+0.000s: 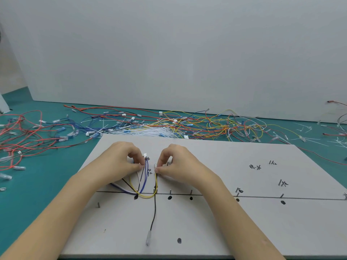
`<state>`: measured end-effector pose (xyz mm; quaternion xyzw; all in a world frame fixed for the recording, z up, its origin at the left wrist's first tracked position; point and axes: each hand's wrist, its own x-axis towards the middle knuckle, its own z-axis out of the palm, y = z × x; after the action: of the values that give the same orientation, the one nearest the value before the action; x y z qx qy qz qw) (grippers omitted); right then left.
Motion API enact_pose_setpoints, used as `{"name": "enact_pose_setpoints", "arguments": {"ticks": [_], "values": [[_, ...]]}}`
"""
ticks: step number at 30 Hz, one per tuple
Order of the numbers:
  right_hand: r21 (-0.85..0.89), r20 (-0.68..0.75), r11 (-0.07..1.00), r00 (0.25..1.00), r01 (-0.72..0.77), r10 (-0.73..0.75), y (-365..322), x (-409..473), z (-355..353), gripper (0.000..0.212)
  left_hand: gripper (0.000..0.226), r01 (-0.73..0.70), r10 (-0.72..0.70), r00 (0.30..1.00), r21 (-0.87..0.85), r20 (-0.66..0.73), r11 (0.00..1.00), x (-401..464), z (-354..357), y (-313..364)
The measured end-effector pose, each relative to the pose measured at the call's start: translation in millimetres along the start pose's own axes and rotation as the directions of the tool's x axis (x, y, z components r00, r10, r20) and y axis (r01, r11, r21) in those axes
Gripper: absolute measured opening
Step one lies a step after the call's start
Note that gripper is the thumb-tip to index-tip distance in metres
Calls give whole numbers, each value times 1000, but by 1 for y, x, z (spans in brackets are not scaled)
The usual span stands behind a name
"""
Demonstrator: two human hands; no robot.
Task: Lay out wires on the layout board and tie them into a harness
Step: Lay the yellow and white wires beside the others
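Layout board (pixel 216 222), pale grey, lies flat on the teal table (pixel 47 175), near edge toward the camera. A drawn line runs left to right across it, with short pins and black dots along it.

Left hand (pixel 124 162): fingers curled, thumb and forefinger pinching a small bunch of wires (pixel 141 182) (blue, white, black, yellow) just below a white connector (pixel 145 155) that sticks up past the fingertips. Grip closed tight on the bunch.

Right hand (pixel 178 164): fingers curled, thumb and forefinger pinching the far end of the yellow wire (pixel 155 182), beside a small clear terminal at the fingertips. Grip closed on it.

The yellow wire dips from the left bunch toward the near side, loops by the line, and climbs to the right hand. The hands sit close together, apart, at the board's far-left part.

A black wire (pixel 154 211) runs from the line toward the near edge, ending in a clear-sleeved terminal (pixel 148 240).

Loose wire pile (pixel 169 124), red, blue, yellow, and white ties, spread along the far side of the table against a pale wall.
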<state>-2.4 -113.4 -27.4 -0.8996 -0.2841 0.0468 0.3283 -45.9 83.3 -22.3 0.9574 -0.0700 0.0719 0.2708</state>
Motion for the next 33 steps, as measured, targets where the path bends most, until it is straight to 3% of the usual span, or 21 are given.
{"name": "enact_pose_setpoints", "arguments": {"ticks": [10, 25, 33], "values": [[15, 23, 1000, 999, 28, -28, -1, 0, 0, 6, 19, 105, -104, 993, 18, -56, 994, 1, -2, -8], [19, 46, 999, 998, 44, -45, -2, 1, 3, 5, 13, 118, -117, 992, 13, -56, 993, 3, -3, -9], [58, -35, 998, 999, 40, -38, -1, 2, 2, 14, 16, 144, -142, 988, 14, -67, 990, 6, -5, -13]]}}
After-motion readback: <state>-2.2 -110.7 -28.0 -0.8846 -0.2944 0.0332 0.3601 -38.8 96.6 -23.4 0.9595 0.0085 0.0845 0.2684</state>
